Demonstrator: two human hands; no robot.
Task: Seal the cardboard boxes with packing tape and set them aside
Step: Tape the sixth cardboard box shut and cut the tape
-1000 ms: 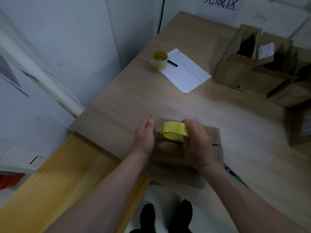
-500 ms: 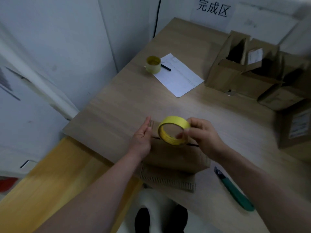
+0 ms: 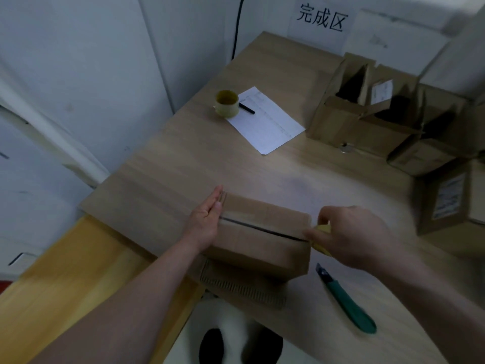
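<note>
A moment before, my right hand (image 3: 351, 236) held the yellow tape roll (image 3: 321, 239) up over the middle of the box (image 3: 258, 237), and now it had slid away to the right end of the box, pulling a strip of tape along the top. My left hand (image 3: 207, 222) had stayed at the left end, flat, with its fingers straight and pressed against the side of the box where the strip started. My right hand was curled round the roll, and most of the roll was hidden behind it. The two hands were far apart, one at each end. The box sat on the table (image 3: 183, 158) right in front of me, close to the near edge, lying on a flat piece of cardboard (image 3: 244, 287). The dark gap (image 3: 259, 228) between the flaps ran the long way, from my left hand over to my right hand. I think the strip covered most of that gap, but it was too blurry to be sure. The green knife (image 3: 346, 300) lay on the table just to the right of the box, nearer my right hand. So I guessed that hand would be the one to cut the tape, while the left kept the box from sliding.
</note>
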